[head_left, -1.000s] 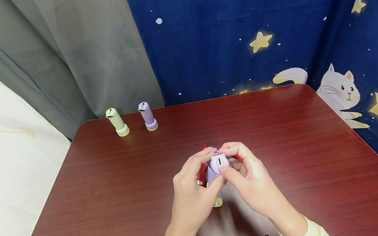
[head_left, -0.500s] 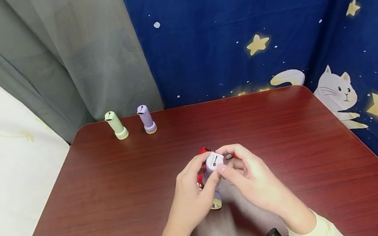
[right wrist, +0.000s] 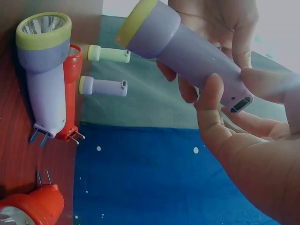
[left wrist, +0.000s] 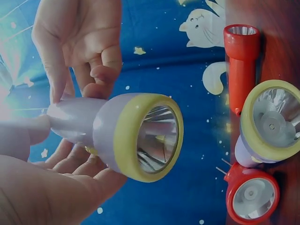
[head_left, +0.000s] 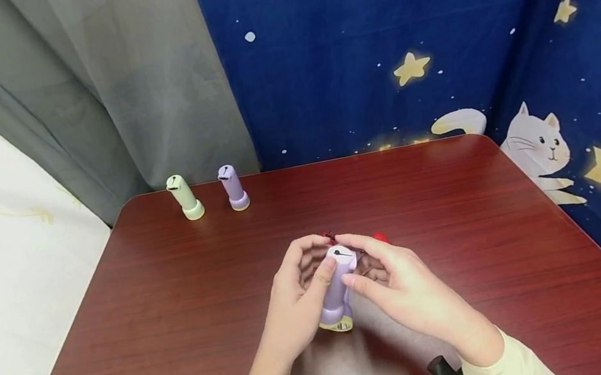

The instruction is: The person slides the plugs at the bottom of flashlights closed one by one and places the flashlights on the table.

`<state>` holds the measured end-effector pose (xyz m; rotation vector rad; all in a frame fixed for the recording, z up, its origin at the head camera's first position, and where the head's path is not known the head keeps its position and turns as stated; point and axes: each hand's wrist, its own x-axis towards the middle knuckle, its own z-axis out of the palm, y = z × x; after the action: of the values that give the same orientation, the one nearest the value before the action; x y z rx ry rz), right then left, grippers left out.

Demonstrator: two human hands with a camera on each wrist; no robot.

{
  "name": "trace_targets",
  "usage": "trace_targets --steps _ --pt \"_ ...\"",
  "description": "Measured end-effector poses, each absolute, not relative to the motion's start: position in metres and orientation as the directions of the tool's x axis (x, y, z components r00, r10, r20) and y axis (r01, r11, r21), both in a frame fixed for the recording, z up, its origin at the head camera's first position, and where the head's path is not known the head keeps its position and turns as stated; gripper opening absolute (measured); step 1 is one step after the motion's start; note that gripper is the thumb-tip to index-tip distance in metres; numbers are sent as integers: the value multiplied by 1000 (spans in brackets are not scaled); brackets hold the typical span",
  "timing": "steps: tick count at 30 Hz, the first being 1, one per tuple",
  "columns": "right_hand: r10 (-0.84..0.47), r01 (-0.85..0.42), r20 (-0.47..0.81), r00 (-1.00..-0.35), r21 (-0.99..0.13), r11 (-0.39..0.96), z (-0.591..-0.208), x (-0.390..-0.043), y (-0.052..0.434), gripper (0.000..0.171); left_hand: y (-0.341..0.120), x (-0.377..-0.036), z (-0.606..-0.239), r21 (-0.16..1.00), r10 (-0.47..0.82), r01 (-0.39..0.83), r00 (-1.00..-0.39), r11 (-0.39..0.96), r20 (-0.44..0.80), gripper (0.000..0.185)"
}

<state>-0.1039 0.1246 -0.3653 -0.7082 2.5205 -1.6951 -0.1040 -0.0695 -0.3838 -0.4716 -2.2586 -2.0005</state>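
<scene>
A purple flashlight (head_left: 336,286) with a yellow rim is held up between both hands, its lens end down and tail up. My left hand (head_left: 289,306) grips it from the left, thumb on the body near the tail. My right hand (head_left: 414,287) pinches the tail part from the right, between thumb and fingers. The right wrist view shows a dark recess in the tail of this flashlight (right wrist: 197,61); its lens faces the left wrist camera. Part of its body is hidden by fingers.
Close behind the hands stand a red flashlight (left wrist: 243,70), a purple flashlight with yellow rim (left wrist: 248,152) and another red flashlight (left wrist: 232,177), some with metal prongs out. A green flashlight (head_left: 185,198) and a purple flashlight (head_left: 233,189) stand at the far left of the table (head_left: 423,188).
The held flashlight has turned, so its slotted tail points more to the right and its body shows. My left thumb has moved up onto the body near the tail.
</scene>
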Motion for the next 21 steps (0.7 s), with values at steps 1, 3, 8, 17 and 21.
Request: trace_targets --steps 1,3,8,17,21 --pt "-377 -350 223 -899 -884 311 -366 -104 124 55 -69 -104 -384 958 165 269 -954 102 251 26" --pt "-376 -349 221 -900 -881 320 -366 -103 123 55 -69 -103 -385 961 165 248 -960 124 227 20" --pt "-366 -408 280 -887 -848 339 -367 -102 122 56 -70 -102 -387 946 230 281 -943 160 241 17" --pt "-255 -571 516 -818 -674 468 -372 -103 120 49 -65 -100 -382 825 205 441 -897 353 392 35" --pt "-263 -574 513 -817 -680 456 -373 -103 120 49 -65 -100 -383 796 191 474 -881 377 433 36"
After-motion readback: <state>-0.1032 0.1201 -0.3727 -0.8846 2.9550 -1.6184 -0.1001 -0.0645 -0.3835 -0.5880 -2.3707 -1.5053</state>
